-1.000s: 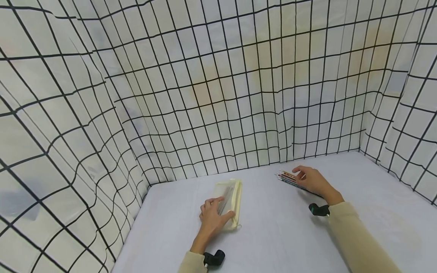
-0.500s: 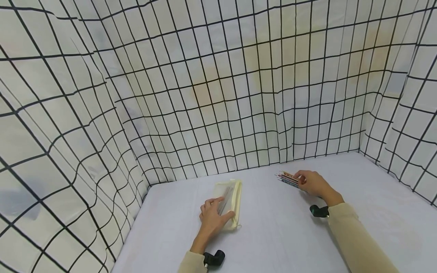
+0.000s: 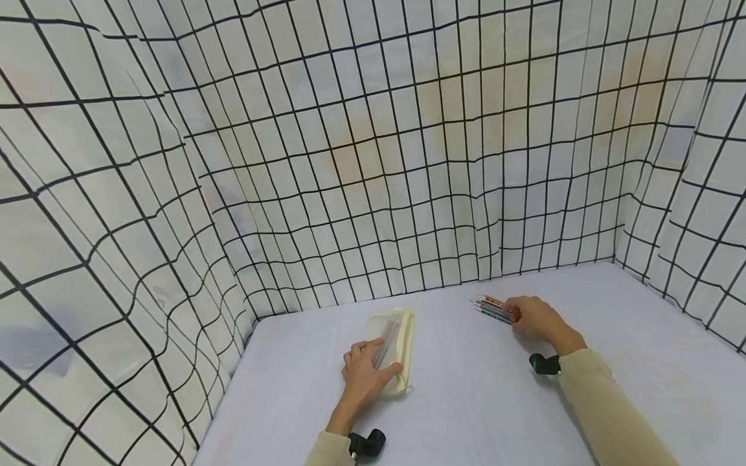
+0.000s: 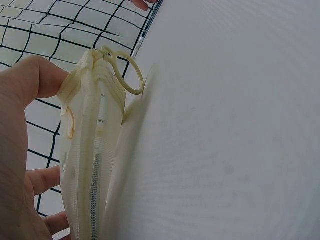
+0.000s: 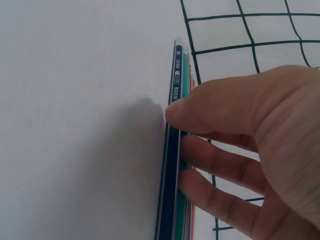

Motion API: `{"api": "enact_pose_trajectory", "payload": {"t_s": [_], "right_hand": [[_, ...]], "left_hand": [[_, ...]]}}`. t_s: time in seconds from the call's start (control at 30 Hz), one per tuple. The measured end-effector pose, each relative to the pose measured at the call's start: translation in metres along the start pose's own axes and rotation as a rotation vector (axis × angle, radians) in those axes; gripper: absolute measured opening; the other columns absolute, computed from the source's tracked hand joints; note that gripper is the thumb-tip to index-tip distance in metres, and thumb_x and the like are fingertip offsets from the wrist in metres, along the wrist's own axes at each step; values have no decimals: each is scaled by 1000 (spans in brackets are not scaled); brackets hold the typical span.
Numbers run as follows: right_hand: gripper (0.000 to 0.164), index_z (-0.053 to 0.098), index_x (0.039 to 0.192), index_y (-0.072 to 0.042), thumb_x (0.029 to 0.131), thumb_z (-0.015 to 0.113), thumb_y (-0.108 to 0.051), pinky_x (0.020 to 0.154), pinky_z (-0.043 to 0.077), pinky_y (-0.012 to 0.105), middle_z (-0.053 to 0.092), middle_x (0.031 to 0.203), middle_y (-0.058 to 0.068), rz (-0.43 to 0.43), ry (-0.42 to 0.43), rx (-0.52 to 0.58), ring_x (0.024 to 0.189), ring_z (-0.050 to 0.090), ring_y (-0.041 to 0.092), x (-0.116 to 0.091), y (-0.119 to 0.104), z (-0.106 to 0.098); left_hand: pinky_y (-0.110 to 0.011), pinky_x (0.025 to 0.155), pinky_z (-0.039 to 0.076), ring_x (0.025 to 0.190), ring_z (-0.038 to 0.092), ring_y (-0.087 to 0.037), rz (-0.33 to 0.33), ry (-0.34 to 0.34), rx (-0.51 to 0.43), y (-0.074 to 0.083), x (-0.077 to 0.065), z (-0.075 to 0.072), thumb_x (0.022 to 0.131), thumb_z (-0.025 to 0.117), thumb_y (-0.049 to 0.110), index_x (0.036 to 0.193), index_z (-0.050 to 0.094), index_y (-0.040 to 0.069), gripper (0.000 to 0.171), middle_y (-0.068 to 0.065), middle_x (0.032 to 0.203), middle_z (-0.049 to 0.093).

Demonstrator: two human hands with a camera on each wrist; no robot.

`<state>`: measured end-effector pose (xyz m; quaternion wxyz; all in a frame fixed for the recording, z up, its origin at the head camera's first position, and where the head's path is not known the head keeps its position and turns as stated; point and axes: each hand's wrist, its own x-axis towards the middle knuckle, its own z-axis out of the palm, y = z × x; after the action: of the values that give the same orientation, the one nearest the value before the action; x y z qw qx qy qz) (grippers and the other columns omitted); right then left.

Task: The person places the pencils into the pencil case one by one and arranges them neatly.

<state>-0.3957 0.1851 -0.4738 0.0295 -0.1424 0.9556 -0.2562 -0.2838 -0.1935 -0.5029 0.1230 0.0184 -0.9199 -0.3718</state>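
Note:
A pale yellow zippered mesh pouch lies on the table, left of middle, with thin, faint grey items showing inside. My left hand rests on it, thumb at the zipper side and fingers spread over the mesh. The left wrist view shows the zipper pull loop at the pouch's end. Towards the far right lies a bundle of pencils. My right hand grips it, thumb against a navy pencil marked HB and fingers on the others. The hand hides part of the bundle.
White cloth covers the table. Behind and at both sides stand white sheets with a black grid. A black wrist camera sits on the left wrist, another camera on the right.
My right hand, earlier hovering over the pencils with its fingers raised, has lowered and closed on them. The left hand and the pouch have stayed in place.

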Motion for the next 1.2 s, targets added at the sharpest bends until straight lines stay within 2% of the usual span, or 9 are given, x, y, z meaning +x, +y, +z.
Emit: {"api": "enact_pose_trajectory", "payload": {"t_s": [0.33, 0.57, 0.83, 1.2], "right_hand": [[27, 73, 112, -12, 89, 65, 0, 70, 45, 38, 65, 93, 6, -4, -10, -83, 82, 55, 23, 0, -5, 5], [26, 73, 110, -12, 89, 64, 0, 66, 41, 36, 61, 86, 4, -25, 6, -127, 76, 52, 22, -2, -9, 5], [23, 73, 103, -12, 82, 72, -1, 67, 42, 37, 62, 84, 3, -27, 22, -185, 75, 53, 21, -2, -11, 8], [30, 72, 110, -12, 82, 71, -3, 65, 43, 34, 65, 89, 4, -16, 25, -119, 75, 54, 21, 0, -17, 3]], "left_hand": [[-63, 101, 29, 124, 38, -37, 7, 6, 3, 1, -1, 0, 73, 76, 40, 138, 61, 13, 72, -19, 137, 48], [-62, 102, 30, 124, 38, -37, 1, 7, 2, 1, -2, 0, 73, 76, 40, 137, 62, 13, 72, -19, 136, 49], [-63, 101, 29, 124, 38, -37, 5, -11, 5, 0, -2, -1, 74, 76, 41, 139, 60, 13, 73, -19, 138, 47], [-64, 101, 29, 125, 38, -37, 8, -11, 13, 0, -2, -1, 74, 76, 42, 138, 60, 14, 72, -19, 138, 47]]}}
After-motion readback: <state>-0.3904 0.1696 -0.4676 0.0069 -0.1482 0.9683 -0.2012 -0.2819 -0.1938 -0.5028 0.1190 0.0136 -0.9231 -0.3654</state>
